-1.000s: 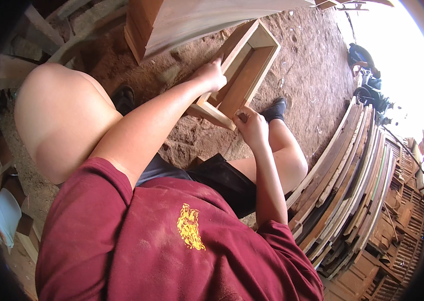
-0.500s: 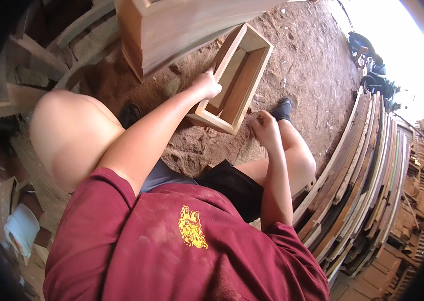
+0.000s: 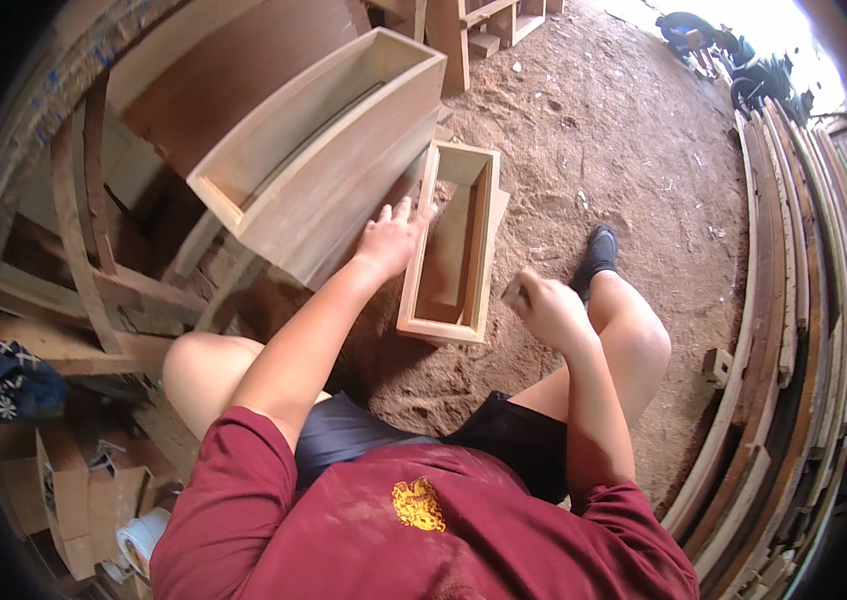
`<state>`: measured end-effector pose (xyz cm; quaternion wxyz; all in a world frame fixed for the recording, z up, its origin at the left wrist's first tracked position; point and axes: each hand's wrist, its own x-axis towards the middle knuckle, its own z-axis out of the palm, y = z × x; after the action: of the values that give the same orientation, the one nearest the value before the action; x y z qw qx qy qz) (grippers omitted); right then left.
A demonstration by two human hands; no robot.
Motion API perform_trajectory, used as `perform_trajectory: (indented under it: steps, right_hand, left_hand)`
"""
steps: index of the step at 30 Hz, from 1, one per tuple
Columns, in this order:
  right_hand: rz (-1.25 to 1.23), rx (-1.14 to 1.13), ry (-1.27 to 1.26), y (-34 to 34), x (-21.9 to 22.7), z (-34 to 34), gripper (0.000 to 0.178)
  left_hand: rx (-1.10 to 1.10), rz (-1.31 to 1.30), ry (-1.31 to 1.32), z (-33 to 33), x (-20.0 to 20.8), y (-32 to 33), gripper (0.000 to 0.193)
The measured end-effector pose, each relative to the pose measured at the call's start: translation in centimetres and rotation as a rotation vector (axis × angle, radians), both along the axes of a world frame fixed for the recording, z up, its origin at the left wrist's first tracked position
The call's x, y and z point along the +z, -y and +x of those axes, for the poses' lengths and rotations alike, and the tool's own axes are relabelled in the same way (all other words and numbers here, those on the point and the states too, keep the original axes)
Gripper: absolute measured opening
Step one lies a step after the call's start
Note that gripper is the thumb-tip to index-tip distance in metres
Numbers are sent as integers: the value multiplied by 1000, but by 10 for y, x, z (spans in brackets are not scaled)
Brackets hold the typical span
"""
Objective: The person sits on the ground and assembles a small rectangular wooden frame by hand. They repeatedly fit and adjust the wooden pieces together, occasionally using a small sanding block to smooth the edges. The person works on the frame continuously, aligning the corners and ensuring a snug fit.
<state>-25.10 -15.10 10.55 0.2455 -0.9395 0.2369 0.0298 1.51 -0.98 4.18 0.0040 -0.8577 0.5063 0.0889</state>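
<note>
A small rectangular wooden box point(image 3: 492, 240), open at the top, stands on the ground between my legs. My left hand point(image 3: 390, 242) is at its left long side with fingers stretched out and apart, the fingertips at or very close to the rim. My right hand point(image 3: 550, 308) hovers to the right of the box, apart from it. Its fingers are curled together, and anything in them is hidden.
A larger wooden box point(image 3: 343, 150) stands close on the left. Wooden framing point(image 3: 93, 220) lies beyond it. Long stacked boards point(image 3: 773, 350) line the right. Wood dust covers the ground point(image 3: 633, 180). Cardboard pieces point(image 3: 73, 500) sit at lower left.
My left hand has loosened from the small box's edge, its fingers now spread. The box appears lower in the view and less tilted. My right hand is farther from the box.
</note>
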Motion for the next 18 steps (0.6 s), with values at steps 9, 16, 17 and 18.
perform_trajectory:
  steps: [9,16,17,18]
  right_hand:
    - [81,168,4,-4,28,-10,30]
    - [93,-127,309,31,42,-39,15]
    - [155,-207,408,33,49,-41,14]
    - [182,-274,487,35,55,-45,20]
  left_hand:
    - [-1122,403,508,40,0,49,25]
    - [-1207,394,281,2,15,73,11]
    - [-1151,427,252,-13,22,73,9]
    - [-1094,456,224,-28,26,73,8]
